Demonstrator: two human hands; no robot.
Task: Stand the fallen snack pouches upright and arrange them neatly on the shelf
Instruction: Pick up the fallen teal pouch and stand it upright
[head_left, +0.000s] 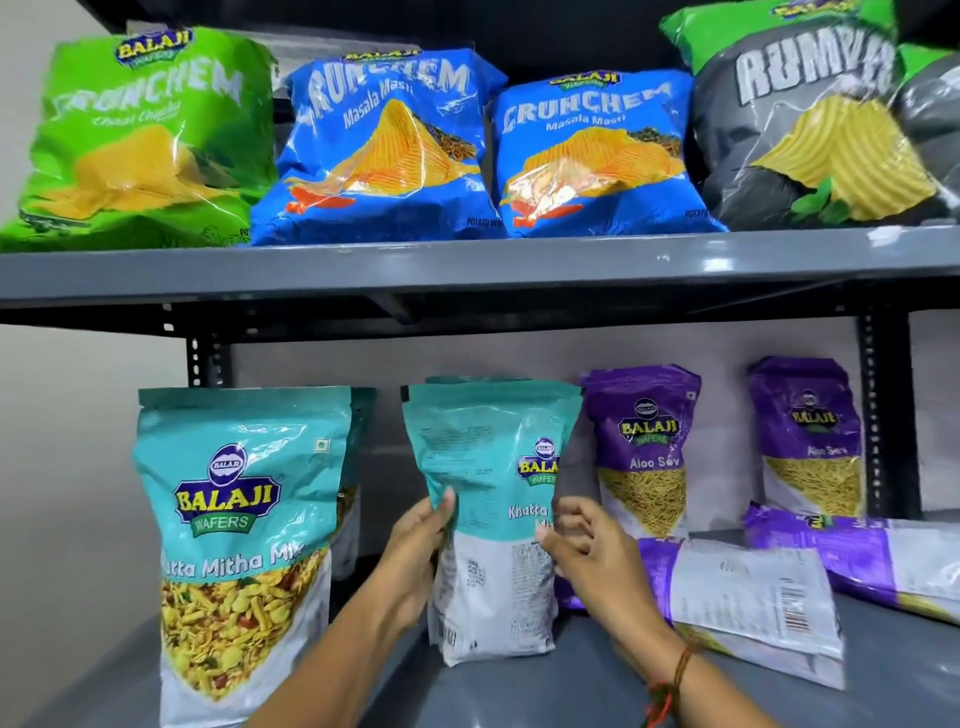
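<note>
A teal Khatta Mitha pouch (488, 525) stands upright at the middle of the lower shelf (571, 691), its back side turned toward me. My left hand (415, 556) grips its left edge. My right hand (592, 551) hovers at its right edge with fingers spread, touching or nearly touching. Another teal pouch (239, 535) stands upright at the left, front facing out. Two purple Aloo Sev pouches (644, 452) (810, 436) stand at the back right. In front of them two purple pouches lie flat (748, 597) (872, 556).
The upper shelf (467, 270) carries a row of large chip bags: green (140, 140), two blue (384, 145) (597, 156), and grey (800, 124). Black slotted uprights (883, 415) frame the lower bay. A further teal pouch (358, 467) stands behind the left one.
</note>
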